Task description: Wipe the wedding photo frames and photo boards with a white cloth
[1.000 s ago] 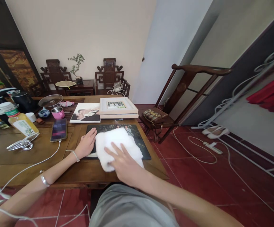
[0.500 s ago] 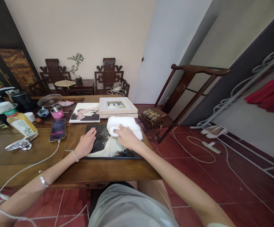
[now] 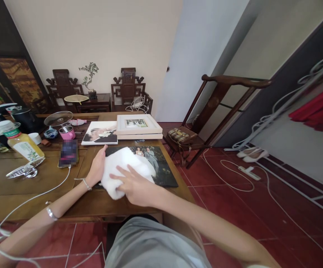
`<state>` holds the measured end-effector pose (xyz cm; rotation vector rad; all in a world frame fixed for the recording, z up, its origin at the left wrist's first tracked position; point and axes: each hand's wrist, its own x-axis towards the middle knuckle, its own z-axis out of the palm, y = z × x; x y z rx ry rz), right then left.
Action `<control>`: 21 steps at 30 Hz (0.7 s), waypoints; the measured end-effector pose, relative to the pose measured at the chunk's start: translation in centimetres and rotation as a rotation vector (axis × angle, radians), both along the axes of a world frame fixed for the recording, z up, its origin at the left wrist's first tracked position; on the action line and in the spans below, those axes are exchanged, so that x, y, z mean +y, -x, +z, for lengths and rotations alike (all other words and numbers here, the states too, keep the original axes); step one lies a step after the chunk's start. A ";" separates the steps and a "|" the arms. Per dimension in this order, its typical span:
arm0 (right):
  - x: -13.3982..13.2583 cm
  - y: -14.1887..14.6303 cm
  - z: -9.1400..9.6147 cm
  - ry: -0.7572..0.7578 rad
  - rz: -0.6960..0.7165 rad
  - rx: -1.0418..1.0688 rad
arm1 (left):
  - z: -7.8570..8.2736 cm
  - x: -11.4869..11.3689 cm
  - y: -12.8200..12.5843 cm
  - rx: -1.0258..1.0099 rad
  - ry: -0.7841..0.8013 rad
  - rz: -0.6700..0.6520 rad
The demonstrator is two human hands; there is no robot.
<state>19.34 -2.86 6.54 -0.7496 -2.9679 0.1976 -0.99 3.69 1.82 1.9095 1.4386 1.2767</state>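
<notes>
A white cloth (image 3: 128, 165) lies bunched over the left part of a dark photo panel (image 3: 165, 169), which is flat on the wooden table. My right hand (image 3: 136, 186) presses on the cloth, its fingers spread over the folds. On the uncovered right part of the panel, two small figures in light clothes stand against dark foliage. My left hand (image 3: 98, 165) rests against the panel's left edge, fingers stretched out and pointing away from me, beside the cloth. The cloth hides the panel's left half and its near left corner.
Behind the panel lie a photo board (image 3: 101, 136) and stacked pale frames (image 3: 139, 126). Leftward on the table (image 3: 72, 201) are a charging phone (image 3: 68, 153), hair clip (image 3: 26, 169), bottle (image 3: 23, 143) and pink cup (image 3: 67, 133). A chair with a bag (image 3: 181, 134) stands right.
My right hand has swept the cloth from the panel's far middle toward me and left, uncovering the figures. My left hand has shifted from lying on the panel to its left edge.
</notes>
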 end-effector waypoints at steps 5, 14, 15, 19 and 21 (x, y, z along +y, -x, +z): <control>-2.2 -3.7 -0.2 0.073 0.022 0.053 | -0.2 -0.1 -0.1 0.044 -0.038 -0.013; 4.7 -6.5 -0.9 0.062 -0.426 0.161 | -0.6 -0.2 -0.3 0.421 -0.077 -0.102; 5.9 -6.0 -0.8 0.081 -0.436 0.206 | -0.6 -0.2 -0.3 0.437 -0.075 -0.113; 10.2 -2.0 0.0 0.155 -0.425 0.341 | -0.8 0.0 -0.2 0.483 -0.061 -0.144; 11.6 0.6 0.4 0.161 -0.392 0.355 | -0.7 -0.1 -0.2 0.491 -0.062 -0.146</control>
